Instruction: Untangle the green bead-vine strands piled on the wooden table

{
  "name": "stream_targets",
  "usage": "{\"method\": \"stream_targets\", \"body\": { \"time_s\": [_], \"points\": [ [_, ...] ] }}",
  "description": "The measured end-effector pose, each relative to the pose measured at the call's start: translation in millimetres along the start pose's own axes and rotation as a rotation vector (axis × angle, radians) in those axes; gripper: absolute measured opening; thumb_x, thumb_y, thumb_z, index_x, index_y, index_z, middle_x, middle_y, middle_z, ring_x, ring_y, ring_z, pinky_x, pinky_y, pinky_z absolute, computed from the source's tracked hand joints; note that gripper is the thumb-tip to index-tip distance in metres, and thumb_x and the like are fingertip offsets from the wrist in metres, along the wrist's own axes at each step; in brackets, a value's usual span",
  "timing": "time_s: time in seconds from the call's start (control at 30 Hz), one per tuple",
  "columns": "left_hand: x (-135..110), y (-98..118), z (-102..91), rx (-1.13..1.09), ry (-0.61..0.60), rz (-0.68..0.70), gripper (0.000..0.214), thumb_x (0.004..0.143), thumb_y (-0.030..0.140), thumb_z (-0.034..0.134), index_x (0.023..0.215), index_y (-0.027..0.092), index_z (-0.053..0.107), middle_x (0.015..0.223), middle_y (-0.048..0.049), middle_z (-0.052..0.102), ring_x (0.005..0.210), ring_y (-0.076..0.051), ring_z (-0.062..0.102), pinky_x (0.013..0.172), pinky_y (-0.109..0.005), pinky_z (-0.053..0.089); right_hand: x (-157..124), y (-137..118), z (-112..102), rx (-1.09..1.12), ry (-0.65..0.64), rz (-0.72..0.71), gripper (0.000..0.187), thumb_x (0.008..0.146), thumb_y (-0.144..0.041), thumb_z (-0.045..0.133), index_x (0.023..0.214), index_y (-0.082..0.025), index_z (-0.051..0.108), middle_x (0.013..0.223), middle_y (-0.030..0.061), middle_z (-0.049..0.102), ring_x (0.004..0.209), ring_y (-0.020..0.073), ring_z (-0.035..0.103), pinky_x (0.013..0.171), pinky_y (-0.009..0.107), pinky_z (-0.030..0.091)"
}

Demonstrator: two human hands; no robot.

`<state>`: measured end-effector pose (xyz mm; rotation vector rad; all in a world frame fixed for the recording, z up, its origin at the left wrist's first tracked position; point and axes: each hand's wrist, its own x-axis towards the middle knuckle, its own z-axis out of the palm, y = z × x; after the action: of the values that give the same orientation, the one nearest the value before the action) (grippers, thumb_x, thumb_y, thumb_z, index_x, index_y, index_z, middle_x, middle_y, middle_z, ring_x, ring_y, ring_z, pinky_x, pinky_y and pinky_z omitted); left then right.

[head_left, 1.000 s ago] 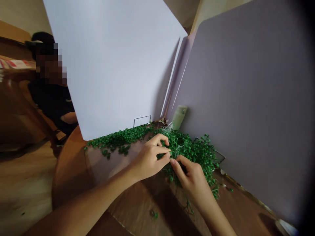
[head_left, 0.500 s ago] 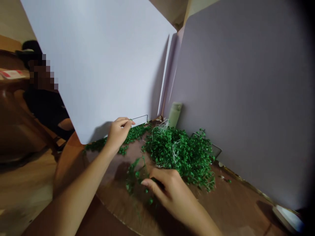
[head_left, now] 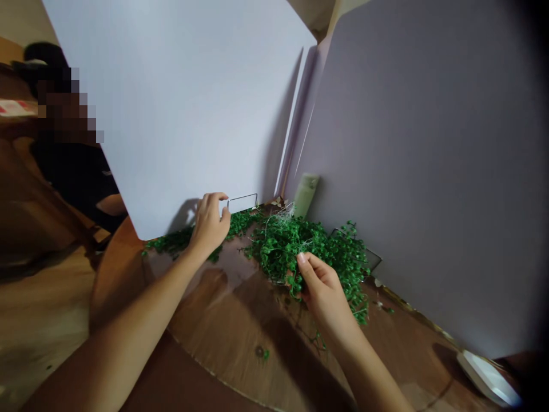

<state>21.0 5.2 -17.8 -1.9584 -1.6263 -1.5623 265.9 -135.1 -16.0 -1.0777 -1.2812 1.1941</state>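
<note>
A heap of green bead-like artificial foliage point(head_left: 315, 252) lies on a round wooden table point(head_left: 223, 332) in the corner of two upright white boards. My right hand point(head_left: 323, 289) pinches a sprig at the heap's near edge. My left hand point(head_left: 210, 223) hovers over a smaller strip of green pieces point(head_left: 171, 243) along the foot of the left board point(head_left: 180, 109); its fingers are curled, and what they hold, if anything, is hidden. A thin wire stand point(head_left: 242, 201) sits just to the right of that hand.
The right board point(head_left: 429, 160) closes off the table's right side. A pale green cylinder point(head_left: 306, 194) stands in the corner. A white flat object point(head_left: 489, 377) lies at the lower right. One loose green bit point(head_left: 262, 353) rests near the table edge. A person in dark clothes point(head_left: 72, 166) sits at the far left.
My hands came apart from the heap's middle: the left went left to the board's foot and rose slightly. My right hand pulled toward me with a strand, then returned to the heap's near edge.
</note>
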Motion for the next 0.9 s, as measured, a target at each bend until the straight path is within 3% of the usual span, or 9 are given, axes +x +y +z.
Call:
{"method": "stream_targets", "body": {
  "time_s": [0.13,0.2,0.33,0.4,0.5,0.67,0.9],
  "points": [
    [-7,36,-14.4,-0.097,0.051,0.252,0.014,0.096,0.017,0.047,0.102,0.021,0.059,0.104,-0.0075,0.065,0.101,-0.024,0.058,0.095,-0.041,0.045,-1,-4,0,-0.03,0.035,-0.027,0.046,0.09,-0.066,0.059,0.078,-0.023,0.051,0.067,-0.0039,0.048,0.053,0.0109,0.037,0.043,0.022,0.032],
    [-15,55,-23.3,-0.206,0.019,0.361,0.015,0.101,0.02,0.043,0.098,0.02,0.058,0.095,-0.0051,0.064,0.092,-0.02,0.058,0.087,-0.035,0.046,-1,-7,1,-0.092,0.054,-0.082,0.046,0.092,-0.065,0.058,0.076,-0.022,0.051,0.066,-0.004,0.046,0.054,0.0109,0.037,0.046,0.022,0.032],
    [-36,88,-32.6,-0.349,-0.365,0.588,0.034,0.107,0.039,0.04,0.084,0.019,0.053,0.075,0.0001,0.057,0.073,-0.015,0.053,0.07,-0.029,0.041,-4,-9,3,-0.275,0.128,-0.253,0.046,0.096,-0.06,0.054,0.072,-0.021,0.049,0.062,-0.0052,0.038,0.056,0.011,0.033,0.051,0.024,0.03],
    [-45,96,-30.5,-0.337,-0.474,0.659,0.042,0.106,0.049,0.041,0.079,0.019,0.051,0.071,0.0007,0.054,0.068,-0.015,0.05,0.066,-0.029,0.038,-5,-8,4,-0.344,0.149,-0.301,0.043,0.099,-0.056,0.05,0.073,-0.021,0.048,0.064,-0.0048,0.038,0.059,0.0115,0.034,0.053,0.025,0.03],
    [-54,100,-24.7,-0.304,-0.488,0.681,0.045,0.105,0.052,0.04,0.076,0.019,0.05,0.069,0.0005,0.053,0.065,-0.015,0.049,0.062,-0.029,0.036,-6,-4,4,-0.4,0.157,-0.32,0.04,0.103,-0.052,0.046,0.077,-0.022,0.048,0.064,-0.005,0.038,0.059,0.0114,0.036,0.053,0.025,0.029],
    [-57,101,-23.7,-0.211,-0.455,0.675,0.038,0.106,0.037,0.046,0.074,0.018,0.052,0.065,0.0016,0.053,0.064,-0.015,0.05,0.064,-0.031,0.035,-6,0,1,-0.545,0.242,-0.389,0.035,0.104,-0.047,0.046,0.082,-0.021,0.052,0.057,-0.0078,0.034,0.05,0.0094,0.032,0.048,0.025,0.024],
    [-60,104,-23.7,-0.279,-0.499,0.593,0.035,0.105,0.036,0.048,0.076,0.018,0.051,0.07,0.0006,0.056,0.068,-0.016,0.054,0.064,-0.03,0.038,-6,-2,3,-0.632,0.268,-0.526,0.025,0.104,-0.037,0.047,0.089,-0.019,0.057,0.057,-0.0084,0.04,0.048,0.0077,0.035,0.047,0.022,0.023]
  ]
}}
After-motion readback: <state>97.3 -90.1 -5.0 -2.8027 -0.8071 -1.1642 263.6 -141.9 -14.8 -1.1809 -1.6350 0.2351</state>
